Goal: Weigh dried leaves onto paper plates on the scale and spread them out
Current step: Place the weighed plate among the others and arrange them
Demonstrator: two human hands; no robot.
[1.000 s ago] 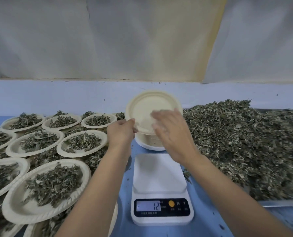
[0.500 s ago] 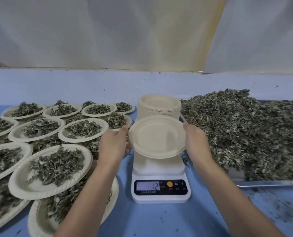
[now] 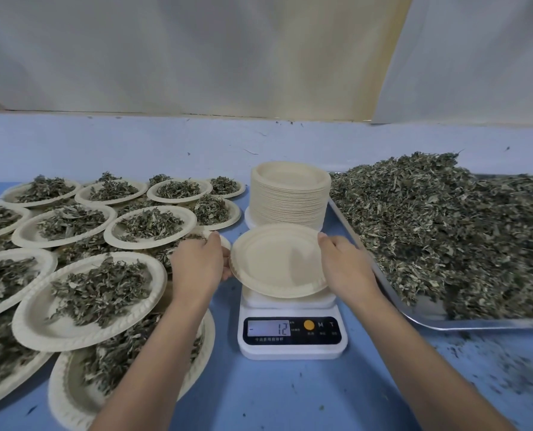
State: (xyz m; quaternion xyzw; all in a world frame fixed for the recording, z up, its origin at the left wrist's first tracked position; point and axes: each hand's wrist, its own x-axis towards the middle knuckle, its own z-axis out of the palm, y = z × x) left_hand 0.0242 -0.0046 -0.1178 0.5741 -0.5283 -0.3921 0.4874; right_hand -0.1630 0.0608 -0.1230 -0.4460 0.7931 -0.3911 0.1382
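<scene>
Here, an empty paper plate (image 3: 277, 259) sits low over the scale (image 3: 291, 332), slightly tilted and held at opposite rims: left hand (image 3: 197, 265) curled round the left edge, right hand (image 3: 344, 262) pinching the right. Can't tell if it touches the platform yet; the display reads minus 12, so prob. no weight on it. Plate looks v. light and thin, stiffish but bendable, so it is best held by the rim w/ both hands, then set flat at centre. Just behind: tall stack of spare plates (image 3: 290, 197). Right: metal tray (image 3: 482, 323) heaped w/ dried leaves (image 3: 445, 231), loose, crumbly, apt to scatter. Left: many filled plates (image 3: 72, 334) overlapping on the blue table (image 3: 290, 396).
</scene>
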